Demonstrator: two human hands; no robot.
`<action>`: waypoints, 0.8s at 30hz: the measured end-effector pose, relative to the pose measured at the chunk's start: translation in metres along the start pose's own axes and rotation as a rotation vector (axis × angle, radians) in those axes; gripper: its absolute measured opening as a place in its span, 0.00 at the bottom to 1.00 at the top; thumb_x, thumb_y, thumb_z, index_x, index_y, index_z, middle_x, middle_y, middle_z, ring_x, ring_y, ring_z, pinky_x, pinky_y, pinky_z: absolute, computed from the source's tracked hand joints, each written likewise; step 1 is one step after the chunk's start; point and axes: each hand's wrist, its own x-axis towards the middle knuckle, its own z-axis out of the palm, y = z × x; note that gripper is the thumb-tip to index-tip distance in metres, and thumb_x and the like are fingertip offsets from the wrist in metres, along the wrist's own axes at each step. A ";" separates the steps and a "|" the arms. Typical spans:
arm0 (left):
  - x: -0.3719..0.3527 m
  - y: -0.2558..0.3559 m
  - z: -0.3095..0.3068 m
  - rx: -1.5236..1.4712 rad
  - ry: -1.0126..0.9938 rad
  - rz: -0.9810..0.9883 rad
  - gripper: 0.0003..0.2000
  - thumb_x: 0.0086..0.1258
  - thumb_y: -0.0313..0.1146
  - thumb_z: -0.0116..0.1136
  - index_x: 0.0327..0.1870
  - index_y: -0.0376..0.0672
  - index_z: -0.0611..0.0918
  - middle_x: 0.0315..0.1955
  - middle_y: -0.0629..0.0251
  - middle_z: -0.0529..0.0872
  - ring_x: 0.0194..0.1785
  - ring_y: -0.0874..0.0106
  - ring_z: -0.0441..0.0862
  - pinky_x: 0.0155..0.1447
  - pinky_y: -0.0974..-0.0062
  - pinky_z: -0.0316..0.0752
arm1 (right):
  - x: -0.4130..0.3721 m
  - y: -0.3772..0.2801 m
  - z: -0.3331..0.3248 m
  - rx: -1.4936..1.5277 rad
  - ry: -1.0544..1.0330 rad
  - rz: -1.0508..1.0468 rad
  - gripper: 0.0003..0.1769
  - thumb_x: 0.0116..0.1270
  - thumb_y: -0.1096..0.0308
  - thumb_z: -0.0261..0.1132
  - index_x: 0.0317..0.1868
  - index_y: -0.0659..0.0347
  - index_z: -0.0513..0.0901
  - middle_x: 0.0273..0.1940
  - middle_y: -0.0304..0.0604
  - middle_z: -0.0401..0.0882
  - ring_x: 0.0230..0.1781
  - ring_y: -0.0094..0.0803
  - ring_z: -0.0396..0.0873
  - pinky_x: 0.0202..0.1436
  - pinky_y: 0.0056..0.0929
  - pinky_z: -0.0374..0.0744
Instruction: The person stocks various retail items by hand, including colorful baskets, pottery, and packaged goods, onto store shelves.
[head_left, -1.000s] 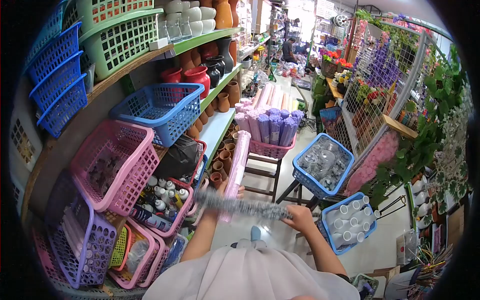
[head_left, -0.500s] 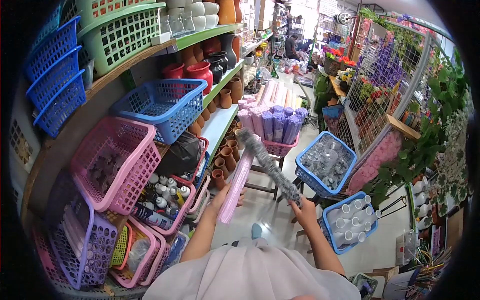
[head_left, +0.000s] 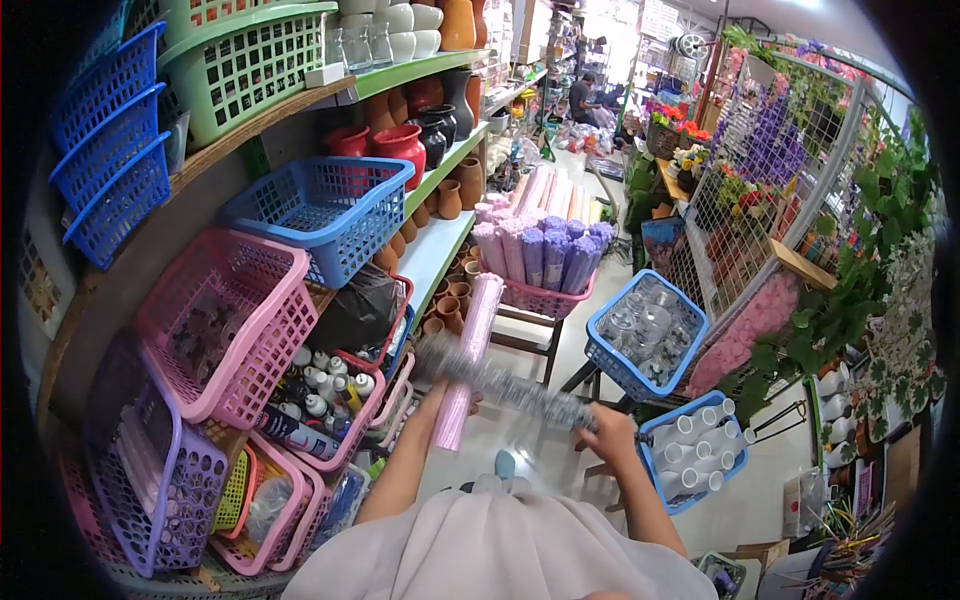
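Note:
Upright in my left hand (head_left: 436, 404) is a shiny pink wrapped roll (head_left: 482, 310), gripped round its lower half. My right hand (head_left: 608, 434) is closed round the near end of a grey fluffy duster (head_left: 525, 393). The duster points left and crosses in front of the pink roll, its far end smeared by motion close to my left hand. Just beyond, a pink basket (head_left: 548, 303) stands on a dark stool, packed with upright pink rolls (head_left: 497, 250) and purple rolls (head_left: 556, 255).
Along the left, shelves carry a pink basket (head_left: 225, 325), a blue basket (head_left: 325, 215), bottles and clay pots. To the right stand a blue basket of clear glassware (head_left: 648, 333) and one of white vases (head_left: 697, 445). A wire rack (head_left: 775, 160) holds artificial flowers. A person (head_left: 582, 98) sits far back.
The duster has swung down and left across the pink roll, from pointing up and away to lying nearly level. The pink roll now stands more upright in my left hand.

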 end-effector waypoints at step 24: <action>0.030 -0.011 0.030 0.090 0.147 0.009 0.28 0.75 0.55 0.36 0.60 0.39 0.72 0.46 0.55 0.81 0.41 0.64 0.81 0.38 0.69 0.81 | -0.020 0.002 -0.006 0.049 -0.017 0.115 0.18 0.53 0.56 0.70 0.37 0.59 0.78 0.31 0.48 0.80 0.34 0.48 0.80 0.34 0.41 0.76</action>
